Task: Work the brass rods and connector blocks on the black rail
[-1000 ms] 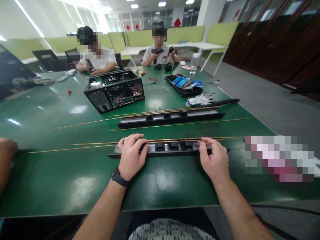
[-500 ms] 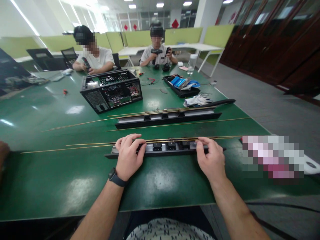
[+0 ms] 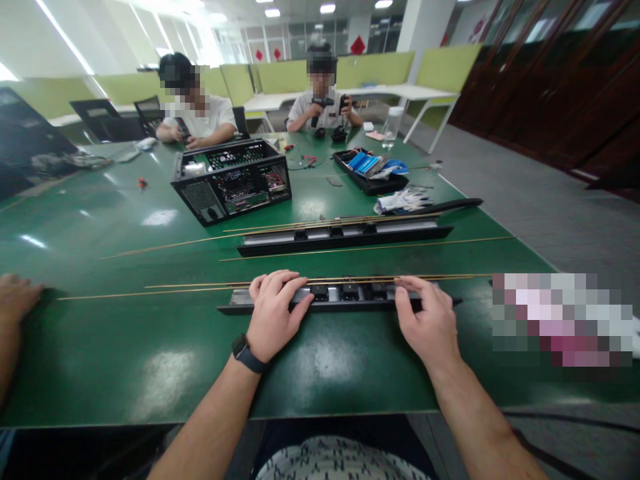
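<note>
A long black channel rail (image 3: 345, 307) lies across the table in front of me, with black blocks (image 3: 350, 291) set in its silvery inside. Thin golden rods (image 3: 345, 279) run along its far edge and stick out past both ends. My left hand (image 3: 277, 303), a dark watch on its wrist, curls over the rods and rail left of the middle block, thumb on the near side. At the right part of the rail, my right hand (image 3: 427, 310) has its thumb and bent fingers closed about the rods. Exactly where the fingertips press is partly hidden.
Behind lies a second rail (image 3: 350, 243) with golden rods. Further back are an open computer case (image 3: 233, 180), a black tray (image 3: 370, 183) and gloves (image 3: 403, 200). Two people sit opposite. Another person's hand (image 3: 17, 297) rests at left. A blurred-out object (image 3: 565, 317) lies right.
My left hand has slid a little right along the rail, and my right hand slightly left. The other person's hand at left shows more. The whole view has shifted slightly.
</note>
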Tool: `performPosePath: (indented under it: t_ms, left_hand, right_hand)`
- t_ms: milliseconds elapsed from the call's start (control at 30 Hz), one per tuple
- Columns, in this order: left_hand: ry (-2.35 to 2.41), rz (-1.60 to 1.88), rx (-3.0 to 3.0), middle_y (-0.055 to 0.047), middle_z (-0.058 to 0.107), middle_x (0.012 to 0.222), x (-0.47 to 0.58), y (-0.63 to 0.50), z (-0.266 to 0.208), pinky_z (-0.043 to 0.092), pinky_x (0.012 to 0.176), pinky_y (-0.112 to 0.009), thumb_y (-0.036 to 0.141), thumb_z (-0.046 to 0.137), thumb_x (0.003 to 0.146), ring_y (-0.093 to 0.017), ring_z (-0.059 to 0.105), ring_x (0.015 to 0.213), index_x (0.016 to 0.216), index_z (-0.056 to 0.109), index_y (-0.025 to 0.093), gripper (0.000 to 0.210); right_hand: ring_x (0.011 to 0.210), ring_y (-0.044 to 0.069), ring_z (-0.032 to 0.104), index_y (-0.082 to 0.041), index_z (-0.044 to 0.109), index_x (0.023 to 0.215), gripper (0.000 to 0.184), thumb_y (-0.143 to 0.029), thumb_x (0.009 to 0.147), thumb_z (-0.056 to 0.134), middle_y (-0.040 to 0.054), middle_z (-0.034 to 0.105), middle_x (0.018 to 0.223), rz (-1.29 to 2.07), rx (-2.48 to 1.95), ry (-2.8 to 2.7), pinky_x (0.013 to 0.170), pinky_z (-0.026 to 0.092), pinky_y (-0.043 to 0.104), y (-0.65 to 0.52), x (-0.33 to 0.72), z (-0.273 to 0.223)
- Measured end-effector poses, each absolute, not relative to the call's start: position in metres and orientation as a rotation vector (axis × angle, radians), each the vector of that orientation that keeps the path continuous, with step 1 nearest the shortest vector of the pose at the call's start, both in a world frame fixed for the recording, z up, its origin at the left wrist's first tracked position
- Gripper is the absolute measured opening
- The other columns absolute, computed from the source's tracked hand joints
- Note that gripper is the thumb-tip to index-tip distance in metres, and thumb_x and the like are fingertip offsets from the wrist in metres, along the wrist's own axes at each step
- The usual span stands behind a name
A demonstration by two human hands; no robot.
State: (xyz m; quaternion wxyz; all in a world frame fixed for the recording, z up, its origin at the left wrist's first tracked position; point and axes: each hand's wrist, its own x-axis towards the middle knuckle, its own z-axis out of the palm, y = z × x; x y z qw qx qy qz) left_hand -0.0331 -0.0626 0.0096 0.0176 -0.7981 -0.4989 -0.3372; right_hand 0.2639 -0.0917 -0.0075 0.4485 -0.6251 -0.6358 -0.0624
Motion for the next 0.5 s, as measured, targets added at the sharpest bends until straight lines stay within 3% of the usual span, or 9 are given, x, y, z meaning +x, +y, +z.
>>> performPosePath:
  t_ms: [333, 500]
  left_hand:
    - [-1.510, -1.000, -2.541, -0.007, 0.073, 0.125, -0.0258, -0.0606, 0.0128, 0.031, 0.110, -0.050, 0.036, 0.065, 0.099, -0.027, 0.060, 0.127, 0.120, 0.071, 0.029, 0.023]
    - [-1.499, -0.932, -2.587, -0.008, 0.072, 0.122, -0.0258, -0.0584, 0.0174, 0.031, 0.109, -0.051, 0.038, 0.065, 0.099, -0.027, 0.063, 0.120, 0.133, 0.065, 0.029, 0.035]
  right_hand:
    - [0.102, 0.028, 0.072, -0.022, 0.068, 0.114, 0.024, -0.036, 0.096, 0.061, 0.0091, 0.078, 0.106, -0.152, -1.509, -1.626, 0.102, 0.046, 0.047, -0.0919, 0.2642, -0.0100]
    - [0.103, 0.027, 0.072, -0.022, 0.068, 0.113, 0.023, -0.036, 0.097, 0.059, 0.0088, 0.078, 0.107, -0.133, -1.518, -1.604, 0.103, 0.046, 0.047, -0.0918, 0.2637, -0.0088]
